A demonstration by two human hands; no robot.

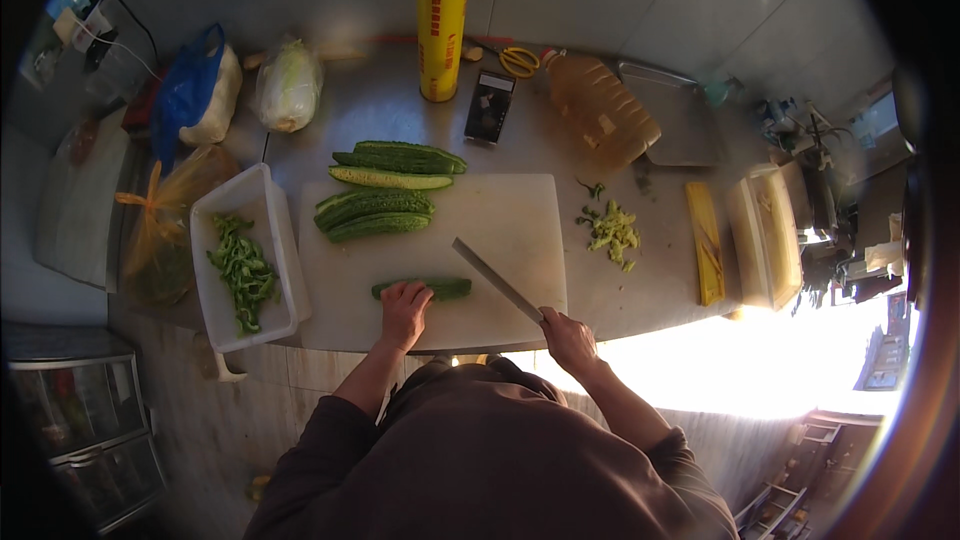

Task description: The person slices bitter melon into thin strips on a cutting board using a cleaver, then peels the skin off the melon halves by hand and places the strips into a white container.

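My left hand (406, 307) rests its fingers on a green bitter melon piece (451, 288) that lies lengthwise near the front of a white cutting board (510, 217). In my right hand (568, 337) is the handle of a knife (496, 279), its blade slanting up and left over the board, apart from the piece. Several bitter melon halves (375, 214) lie at the board's upper left, one of them (390, 178) cut side up. Left of the board, a white plastic tub (288, 270) holds sliced green pieces (244, 270). Scooped pale pith (616, 231) lies on the counter to the right.
Behind the board stand a yellow roll (442, 30), a phone (490, 106), yellow-handled scissors (519, 62) and a large plastic bottle (601, 111). A wrapped napa cabbage (289, 90) and an orange plastic bag (169, 217) are at left; a rectangular container (766, 236) is at right.
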